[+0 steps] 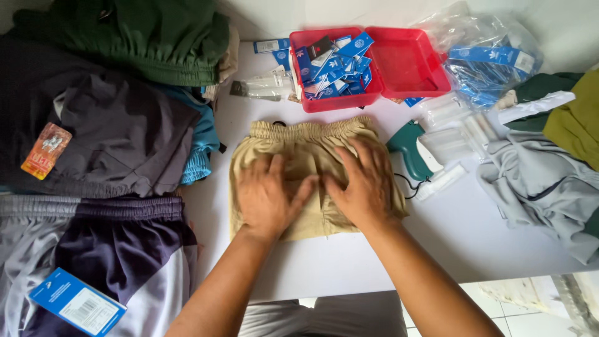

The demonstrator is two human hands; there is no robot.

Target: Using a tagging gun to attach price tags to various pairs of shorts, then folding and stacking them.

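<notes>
A pair of tan shorts (299, 140) with an elastic waistband lies flat on the white table (462, 231), waistband toward the far side. My left hand (267, 195) rests palm down on the left half of the shorts, fingers spread. My right hand (364, 182) presses flat on the right half, fingers apart. Neither hand grips anything. The thumbs nearly meet over the middle of the shorts.
A red open box (409, 65) holding several blue tags stands behind the shorts. A teal tagging gun (409, 148) lies to the right beside clear plastic packets (452, 140). Piles of dark clothing (118, 137) fill the left; grey and olive garments (540, 181) lie right.
</notes>
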